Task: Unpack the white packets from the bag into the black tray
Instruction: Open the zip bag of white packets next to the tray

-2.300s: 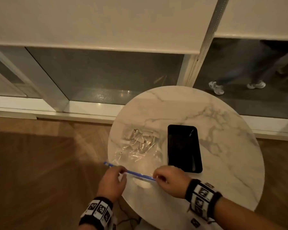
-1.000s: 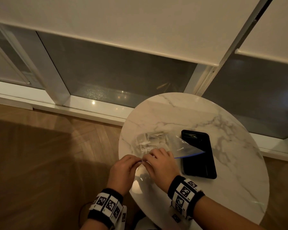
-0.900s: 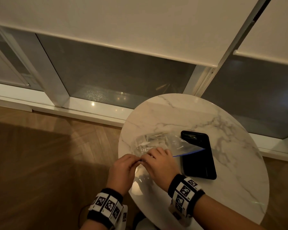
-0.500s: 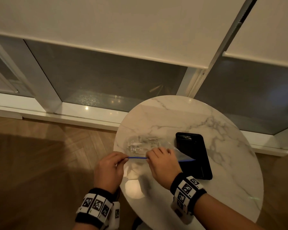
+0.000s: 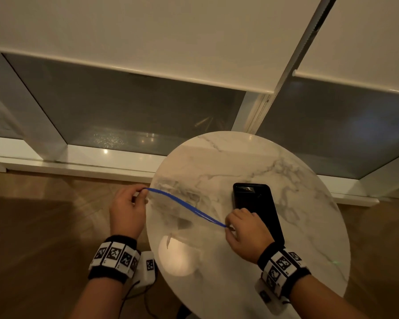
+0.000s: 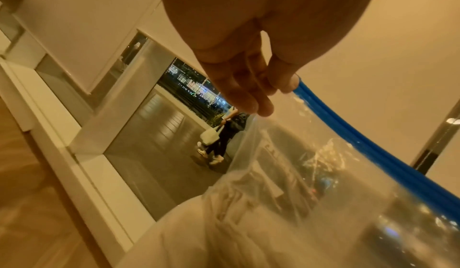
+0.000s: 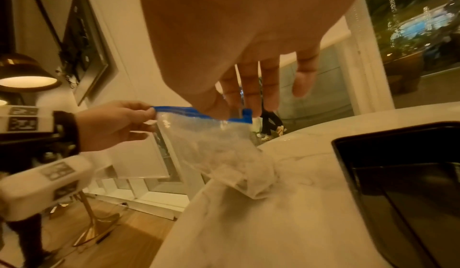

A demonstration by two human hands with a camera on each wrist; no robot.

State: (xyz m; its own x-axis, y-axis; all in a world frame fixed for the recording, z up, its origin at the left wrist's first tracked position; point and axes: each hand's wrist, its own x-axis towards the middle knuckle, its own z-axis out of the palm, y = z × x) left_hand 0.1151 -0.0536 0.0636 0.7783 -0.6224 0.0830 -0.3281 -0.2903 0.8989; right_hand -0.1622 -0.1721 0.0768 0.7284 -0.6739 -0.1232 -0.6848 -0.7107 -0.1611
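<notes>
over the near-left part of the round marble table (image 5: 251, 162) a clear zip bag (image 7: 206, 134) hangs, held up by both top corners. left hand (image 5: 127, 210) is off the table's left edge, thumb and forefinger pinched on the left end of the blue zip strip (image 5: 184, 207), the other fingers loosely curled below it. right hand (image 5: 247, 231) pinches the strip's right end with thumb against fingertips, just beside the near-left corner of the black tray (image 5: 256, 208); its little finger sticks out free in the right wrist view.

the strip is pulled taut, long axis running diagonally in the head view from far-left at the left hand down to near-right at the right hand. mouth edge faces up, bag body drops below it. cannot tell if the zip is sealed or parted along its length, though it shows as two thin blue lines near the right end.

white packets (image 6: 239, 199) sit bunched at the bottom of the bag, and that bottom rests on the marble, seen in the right wrist view. film is crinkled and partly see-through.

black tray lies flat on the table, right of the bag, long axis running away from the person, tilted slightly; nothing visible in it. a bright round light reflection (image 5: 177, 256) sits on the near table edge. window glass (image 5: 129, 111) behind, wood floor (image 5: 32, 226) to the left.
</notes>
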